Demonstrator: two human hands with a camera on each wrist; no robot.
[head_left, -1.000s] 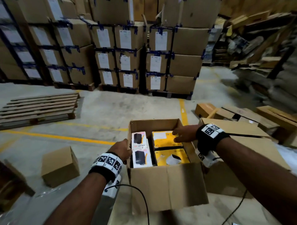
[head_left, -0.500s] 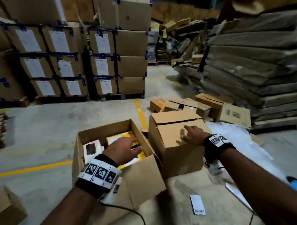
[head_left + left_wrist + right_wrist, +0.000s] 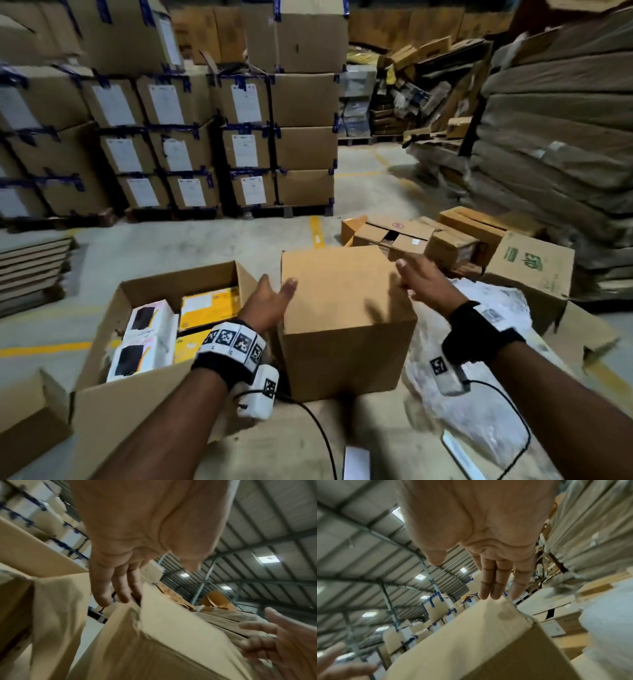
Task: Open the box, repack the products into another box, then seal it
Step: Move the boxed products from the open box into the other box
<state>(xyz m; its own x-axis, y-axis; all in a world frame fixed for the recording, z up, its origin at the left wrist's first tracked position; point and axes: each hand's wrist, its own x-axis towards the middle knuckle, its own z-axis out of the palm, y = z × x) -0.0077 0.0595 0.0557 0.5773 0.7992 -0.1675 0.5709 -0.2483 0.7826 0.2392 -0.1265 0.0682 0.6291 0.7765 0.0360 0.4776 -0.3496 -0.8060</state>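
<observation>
beside the closed box (image 3: 346,308), left hand (image 3: 270,301) now out of the open box (image 3: 144,404) (both hands flat-fingered, empty)

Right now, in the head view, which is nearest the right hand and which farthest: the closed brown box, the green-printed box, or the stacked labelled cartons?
1. closed brown box, just left of the right hand.
2. green-printed box, to its right.
3. stacked labelled cartons, far back left.

The left hand (image 3: 270,301) is leaving the open box (image 3: 161,346) (where it was resting a moment ago) and reaching to the closed box's (image 3: 342,308) left edge, while the right hand (image 3: 424,284) is sliding to its right edge.
</observation>
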